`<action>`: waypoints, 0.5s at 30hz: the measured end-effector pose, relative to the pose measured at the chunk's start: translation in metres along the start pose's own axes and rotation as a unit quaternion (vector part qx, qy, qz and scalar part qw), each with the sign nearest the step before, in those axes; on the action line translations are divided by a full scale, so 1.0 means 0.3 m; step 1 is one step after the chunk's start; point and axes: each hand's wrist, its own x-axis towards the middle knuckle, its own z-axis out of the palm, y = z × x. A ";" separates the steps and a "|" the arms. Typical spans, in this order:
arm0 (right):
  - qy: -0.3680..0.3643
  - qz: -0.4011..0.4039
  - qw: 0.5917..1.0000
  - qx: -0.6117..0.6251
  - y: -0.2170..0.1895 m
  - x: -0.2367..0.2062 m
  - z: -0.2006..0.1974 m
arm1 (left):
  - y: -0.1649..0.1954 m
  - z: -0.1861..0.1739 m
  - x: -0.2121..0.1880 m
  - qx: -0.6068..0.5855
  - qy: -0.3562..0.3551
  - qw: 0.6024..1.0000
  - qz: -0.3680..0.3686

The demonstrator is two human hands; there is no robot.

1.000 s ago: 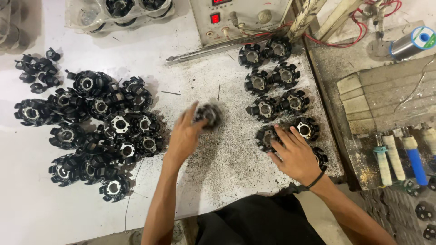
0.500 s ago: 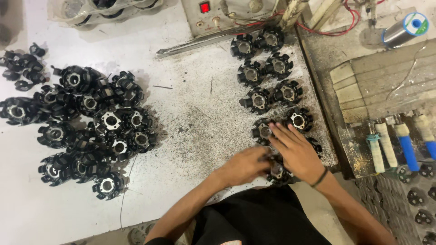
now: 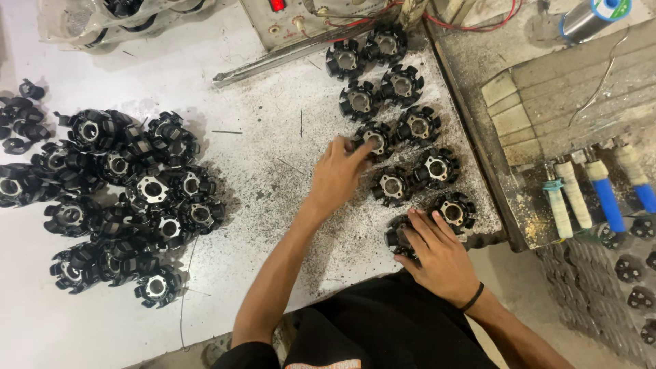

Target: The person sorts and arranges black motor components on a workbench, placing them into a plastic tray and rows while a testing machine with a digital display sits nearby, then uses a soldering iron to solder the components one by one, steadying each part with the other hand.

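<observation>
Black toothed stator cores stand in two columns (image 3: pixel 402 85) on the right of the white table (image 3: pixel 273 171). My left hand (image 3: pixel 338 174) reaches across with fingers spread, its fingertips touching one core (image 3: pixel 374 140) in the left column. My right hand (image 3: pixel 441 256) rests flat near the table's front edge, fingers over the nearest core (image 3: pixel 400 239) and next to another core (image 3: pixel 452 210). Neither hand grips anything.
A heap of similar black cores (image 3: pixel 123 198) covers the left side. A metal control box (image 3: pixel 307 17) and a rod (image 3: pixel 294 55) lie at the back. To the right are a wooden tray (image 3: pixel 567 96), tools with blue handles (image 3: pixel 605 195), a solder spool (image 3: pixel 588 17).
My left hand carried a core from the middle of the table to the front of the right rows, let it go, and now reaches up to a core farther back. The right hand stayed put.
</observation>
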 end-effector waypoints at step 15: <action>0.029 0.005 0.999 -0.032 0.003 -0.012 0.010 | 0.099 -0.011 -0.124 0.028 -0.053 0.991 0.120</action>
